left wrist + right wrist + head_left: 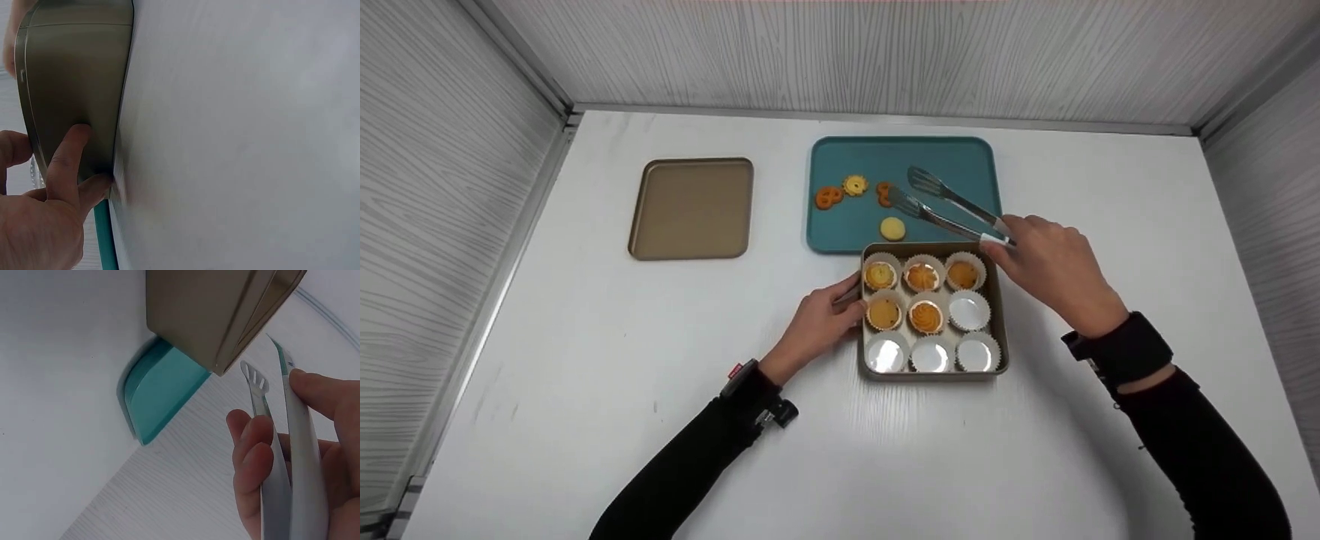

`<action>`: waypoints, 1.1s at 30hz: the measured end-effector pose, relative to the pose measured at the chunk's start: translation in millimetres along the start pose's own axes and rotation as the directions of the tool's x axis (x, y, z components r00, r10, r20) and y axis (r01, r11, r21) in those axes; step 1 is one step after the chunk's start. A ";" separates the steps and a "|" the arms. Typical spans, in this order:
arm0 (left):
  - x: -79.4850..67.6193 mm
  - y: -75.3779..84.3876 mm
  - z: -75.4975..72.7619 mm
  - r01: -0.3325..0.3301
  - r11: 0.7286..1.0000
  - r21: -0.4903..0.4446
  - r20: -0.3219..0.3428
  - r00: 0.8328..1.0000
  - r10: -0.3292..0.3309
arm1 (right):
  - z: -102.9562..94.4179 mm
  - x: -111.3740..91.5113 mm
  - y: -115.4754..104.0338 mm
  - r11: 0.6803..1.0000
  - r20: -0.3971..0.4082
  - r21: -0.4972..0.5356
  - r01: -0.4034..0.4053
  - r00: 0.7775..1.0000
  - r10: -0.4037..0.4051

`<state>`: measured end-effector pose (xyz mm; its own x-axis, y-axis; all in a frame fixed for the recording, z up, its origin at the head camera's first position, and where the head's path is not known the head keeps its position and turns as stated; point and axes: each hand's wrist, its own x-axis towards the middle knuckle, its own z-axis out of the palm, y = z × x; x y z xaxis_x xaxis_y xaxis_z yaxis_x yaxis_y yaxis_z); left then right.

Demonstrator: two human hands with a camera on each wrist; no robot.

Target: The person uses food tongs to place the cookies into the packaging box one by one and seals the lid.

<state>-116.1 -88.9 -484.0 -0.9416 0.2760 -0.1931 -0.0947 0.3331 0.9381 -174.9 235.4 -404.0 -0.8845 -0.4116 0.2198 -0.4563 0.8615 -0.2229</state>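
Note:
My right hand point(1054, 266) holds metal tongs point(306, 455) by their pale handles. The slotted tips are spread apart over the teal tray point(960, 154), and the lower one overlaps a pretzel cookie point(883, 196). My left hand point(819, 326) grips the left wall of a gold-brown tin box point(79, 73), thumb at the rim and fingers against the outer side. Inside it, white paper cups stand in three rows. Three cookies fill the back row; the middle row has two at left and an empty cup point(969, 310) at right. The front cups are empty.
On the teal tray also lie another pretzel cookie point(829, 198), a flower-shaped cookie point(855, 185) and a plain round cookie point(892, 229). A bare brown square tray point(690, 210) sits to the left. Grey panels point(885, 60) border the white table at the back and sides.

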 end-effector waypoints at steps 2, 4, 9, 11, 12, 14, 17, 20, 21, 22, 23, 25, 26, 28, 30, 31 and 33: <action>0.0 -0.6 0.0 -0.004 1.000 -0.011 0.006 1.000 0.004 | 0.1 4.2 3.0 1.000 0.041 -0.019 -0.009 0.999 0.010; -0.1 -1.3 0.1 -0.008 1.000 -0.020 0.011 1.000 0.008 | 0.5 8.3 7.8 0.999 0.084 -0.029 -0.016 0.996 0.018; 0.3 -2.6 0.3 -0.002 1.000 -0.028 0.010 1.000 0.002 | 3.9 18.2 22.4 1.000 0.180 -0.007 -0.004 0.984 0.005; 0.6 -2.5 0.5 -0.001 1.000 -0.021 0.011 1.000 0.001 | 5.9 21.8 27.0 1.000 0.206 0.004 0.008 0.979 -0.008; 0.7 -2.5 0.6 0.000 1.000 -0.019 0.013 1.000 0.001 | 6.8 23.3 28.7 1.000 0.217 0.007 0.016 0.976 -0.017; 0.8 -1.9 0.7 0.002 1.000 -0.005 0.012 1.000 -0.002 | 8.1 25.7 31.1 0.999 0.234 0.009 0.032 0.972 -0.033; 0.6 -1.0 0.4 0.009 1.000 -0.001 0.011 1.000 -0.009 | 9.2 28.2 31.9 0.998 0.249 0.004 0.065 0.966 -0.064; 0.2 -1.1 0.7 0.012 1.000 -0.010 0.002 1.000 -0.012 | 9.1 30.3 31.2 0.995 0.255 -0.006 0.103 0.962 -0.098; 0.1 -1.1 0.9 0.012 1.000 -0.009 -0.002 1.000 -0.012 | 9.1 31.0 30.8 0.994 0.258 -0.008 0.109 0.961 -0.103; 0.3 -1.0 0.8 0.009 1.000 -0.004 -0.007 1.000 -0.009 | 8.6 31.6 30.3 0.993 0.258 -0.013 0.114 0.960 -0.107; 0.4 -1.0 0.8 0.007 1.000 0.003 -0.009 1.000 -0.007 | 8.1 32.2 29.5 0.993 0.259 -0.020 0.117 0.960 -0.108; 0.6 -0.9 0.9 0.004 1.000 0.025 -0.018 1.000 -0.003 | 6.9 33.2 28.4 0.992 0.263 -0.035 0.121 0.959 -0.108; 0.6 -0.9 0.9 0.003 0.999 0.037 -0.020 1.000 -0.002 | 6.6 33.6 28.3 0.991 0.260 -0.045 0.124 0.960 -0.108; 0.7 -0.9 0.9 -0.001 0.999 0.051 -0.024 1.000 0.002 | 5.4 33.6 27.9 0.990 0.250 -0.060 0.127 0.962 -0.108; 0.5 -0.9 0.7 -0.001 0.999 0.038 -0.020 1.000 0.002 | 5.5 32.9 29.4 0.989 0.229 -0.073 0.129 0.967 -0.109; 0.4 -0.7 0.6 -0.002 1.000 0.029 -0.017 1.000 0.002 | 5.7 32.3 30.6 0.989 0.214 -0.076 0.128 0.971 -0.110; 0.1 -0.5 0.3 -0.003 1.000 0.016 -0.014 1.000 0.004 | 6.6 30.6 33.6 0.990 0.184 -0.073 0.124 0.977 -0.109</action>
<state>-116.1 -88.8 -484.7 -0.9464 0.2643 -0.1856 -0.0864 0.3467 0.9340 -217.9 249.7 -411.0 -0.8323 -0.5506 0.0644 -0.5542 0.8231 -0.1241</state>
